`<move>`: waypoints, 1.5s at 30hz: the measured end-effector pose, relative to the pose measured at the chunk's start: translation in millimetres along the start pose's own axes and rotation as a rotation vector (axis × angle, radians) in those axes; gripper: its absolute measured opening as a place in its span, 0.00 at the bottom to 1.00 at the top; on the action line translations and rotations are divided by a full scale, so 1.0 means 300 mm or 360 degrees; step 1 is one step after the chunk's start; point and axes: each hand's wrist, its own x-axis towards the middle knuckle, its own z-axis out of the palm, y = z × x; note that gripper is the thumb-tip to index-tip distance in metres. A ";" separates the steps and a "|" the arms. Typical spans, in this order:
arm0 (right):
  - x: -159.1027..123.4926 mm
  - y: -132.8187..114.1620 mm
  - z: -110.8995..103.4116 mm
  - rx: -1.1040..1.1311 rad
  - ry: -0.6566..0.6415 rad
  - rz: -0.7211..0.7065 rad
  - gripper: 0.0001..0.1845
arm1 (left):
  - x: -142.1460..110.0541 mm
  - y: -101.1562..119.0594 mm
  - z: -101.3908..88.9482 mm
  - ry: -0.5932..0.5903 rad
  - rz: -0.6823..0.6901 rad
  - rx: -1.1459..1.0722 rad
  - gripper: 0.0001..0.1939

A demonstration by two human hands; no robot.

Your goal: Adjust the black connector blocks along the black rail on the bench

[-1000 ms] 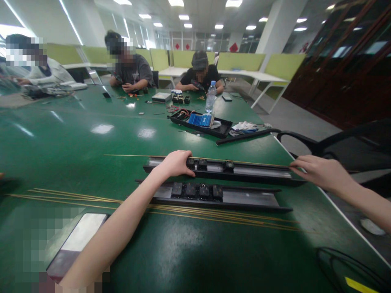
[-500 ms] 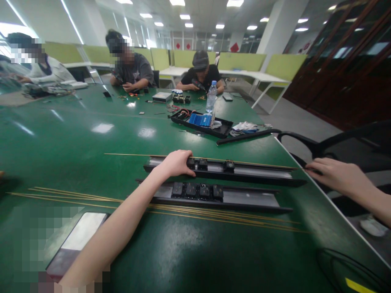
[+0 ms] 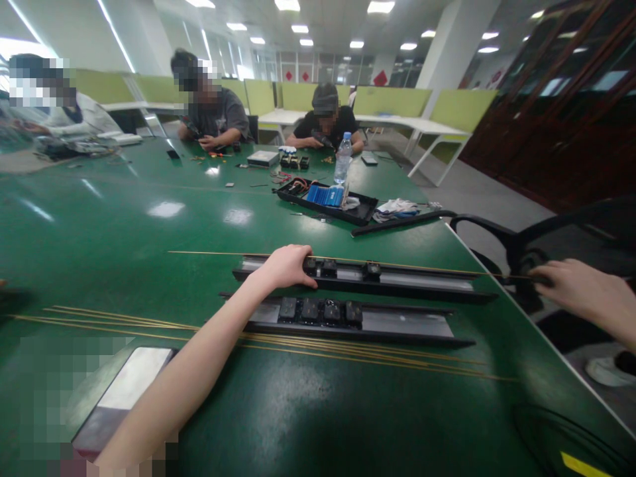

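My left hand (image 3: 288,266) is closed over the left part of the farther black channel rail (image 3: 417,285), thumb on its near wall and fingers over the far side. Small black blocks (image 3: 371,270) sit in that rail; one is partly hidden by the hand. A thin brass rod (image 3: 209,252) runs along the rail's far edge and past the table edge. At its right end, my right hand (image 3: 571,281) is closed, fingers pinching the rod. Nearer to me lies a second channel rail (image 3: 412,324) with several black blocks (image 3: 311,309) in a row.
Several loose brass rods (image 3: 348,343) lie beside the nearer rail. A phone (image 3: 129,384) rests under my left forearm. Beyond are a black tray (image 3: 365,211), a water bottle (image 3: 342,159) and a black strip (image 3: 397,223). A chair (image 3: 546,232) stands right; people sit opposite.
My right hand has moved outward to the right, past the table edge, and more of the rod's right end shows. My left hand and both rails stay in place.
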 end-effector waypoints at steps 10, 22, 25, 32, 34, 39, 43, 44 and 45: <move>0.054 -0.225 -0.157 0.0107 0.0110 0.0053 0.23 | 0.004 -0.003 0.003 0.0011 0.0011 0.0009 0.35; 0.125 -0.952 -0.246 0.0915 0.0540 -0.0713 0.14 | 0.003 0.002 0.000 -0.0011 -0.0016 0.0028 0.35; 0.134 -0.975 -0.218 0.0963 0.0645 -0.0672 0.13 | 0.004 0.002 0.000 -0.0006 0.0004 0.0023 0.35; 0.121 -0.977 -0.215 0.1072 0.0645 -0.0609 0.14 | 0.002 0.011 -0.004 -0.0008 -0.0010 0.0041 0.34; 0.122 -0.980 -0.216 0.1059 0.0643 -0.0620 0.15 | 0.001 0.012 -0.005 -0.0011 -0.0021 0.0050 0.34; 0.125 -0.981 -0.213 0.1064 0.0613 -0.0661 0.17 | 0.001 0.010 -0.002 0.0004 -0.0010 0.0066 0.35; 0.120 -0.977 -0.211 0.1117 0.0617 -0.0654 0.17 | 0.000 0.011 -0.002 0.0002 -0.0010 0.0066 0.35; 0.118 -0.977 -0.211 0.1126 0.0624 -0.0639 0.17 | 0.000 0.012 -0.003 0.0001 -0.0010 0.0065 0.35; 0.117 -0.977 -0.211 0.1138 0.0638 -0.0621 0.17 | -0.001 0.012 -0.004 0.0000 -0.0008 0.0063 0.35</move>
